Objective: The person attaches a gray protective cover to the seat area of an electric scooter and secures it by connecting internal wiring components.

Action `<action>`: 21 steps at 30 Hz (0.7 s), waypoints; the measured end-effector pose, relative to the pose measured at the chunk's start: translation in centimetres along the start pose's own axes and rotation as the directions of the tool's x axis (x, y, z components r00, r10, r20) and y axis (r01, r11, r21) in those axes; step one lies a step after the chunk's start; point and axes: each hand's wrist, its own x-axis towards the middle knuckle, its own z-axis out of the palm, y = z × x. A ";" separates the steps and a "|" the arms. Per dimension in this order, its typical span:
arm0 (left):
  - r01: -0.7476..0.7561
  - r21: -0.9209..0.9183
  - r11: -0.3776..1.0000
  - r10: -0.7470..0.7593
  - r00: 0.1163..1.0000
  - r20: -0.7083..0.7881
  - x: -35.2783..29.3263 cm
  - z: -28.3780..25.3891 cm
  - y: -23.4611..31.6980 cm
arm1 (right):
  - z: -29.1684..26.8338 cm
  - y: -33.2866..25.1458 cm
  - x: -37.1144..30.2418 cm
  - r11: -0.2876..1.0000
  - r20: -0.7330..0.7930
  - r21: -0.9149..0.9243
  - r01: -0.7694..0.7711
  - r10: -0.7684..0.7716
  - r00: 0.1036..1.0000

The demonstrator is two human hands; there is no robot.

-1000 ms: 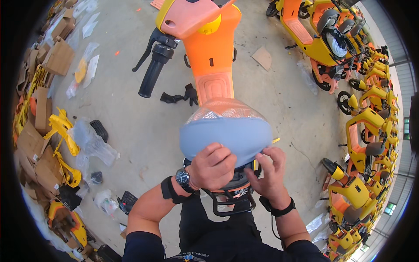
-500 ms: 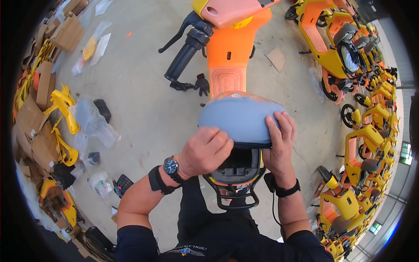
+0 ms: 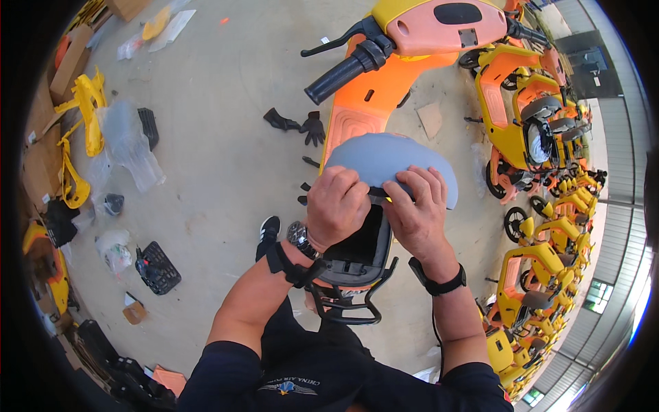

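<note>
Fingers of L hand curled tight at near edge of grey seat, tips hidden but looks like a pinch on the rim. R hand gripping same edge further right: fingers bent over the top, thumb lower by the black underside.

Seat pos.: raised over the open storage bin, still above the scooter body, behind the orange footboard. Far end hidden, so can't tell if hinged.

Handling, my read: moderate wt, stiff base w/ padded top. Grey skin looks smooth & thin, prob. stretchy; may slip under bare fingertips, could mark if nails dig in. Best hold = both near corners, thumbs on hard rim, fingers flat on top. Don't pull on skin alone.

Further out: black rear rail nearest the torso, handlebar grip fwd-left. Black gloves on floor L of footboard. Yellow plastic part & clear plastic sheet far L, parked scooters far R.
</note>
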 end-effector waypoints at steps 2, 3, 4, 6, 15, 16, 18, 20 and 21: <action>0.161 -0.119 0.980 -0.162 0.987 0.000 -0.3 -0.6 1.1 | 0.3 0.7 -0.5 1.000 0.007 -0.006 0.022 -0.022 1.000; 0.295 -0.137 0.946 -0.284 0.954 0.097 -1.0 -1.3 1.6 | 0.3 1.0 -0.6 0.999 0.011 -0.008 0.032 -0.032 0.999; 0.296 -0.140 0.945 -0.286 0.954 0.089 -1.9 -1.5 2.2 | 0.0 0.7 -0.4 0.999 0.014 -0.013 0.039 -0.039 0.999; 0.819 -0.352 0.453 -0.708 0.571 0.416 -3.9 -1.2 2.8 | -0.5 -0.2 0.1 0.999 0.046 0.038 0.016 -0.018 0.999; 0.121 -0.731 -0.672 -0.650 0.377 0.660 -3.6 2.9 5.2 | -1.7 -0.3 -0.8 0.997 0.114 0.072 0.008 -0.016 0.993; 0.113 -0.722 -0.683 -0.641 0.381 0.666 -3.9 3.0 5.3 | -1.9 -0.3 -0.9 0.997 0.125 0.074 -0.003 -0.006 0.992; 0.244 -0.769 -0.591 -0.682 0.358 0.638 -4.3 3.0 5.6 | -2.1 -0.4 -1.0 0.997 0.174 0.060 -0.039 0.028 0.984; 0.222 -0.766 -0.603 -0.682 0.354 0.640 -3.4 2.2 6.0 | -2.0 -0.6 -0.6 0.996 0.128 0.075 -0.040 0.030 0.991; 0.233 -0.777 -0.585 -0.695 0.350 0.628 -3.5 2.0 6.0 | -2.3 -0.7 -0.5 0.994 0.186 0.091 -0.068 0.050 0.981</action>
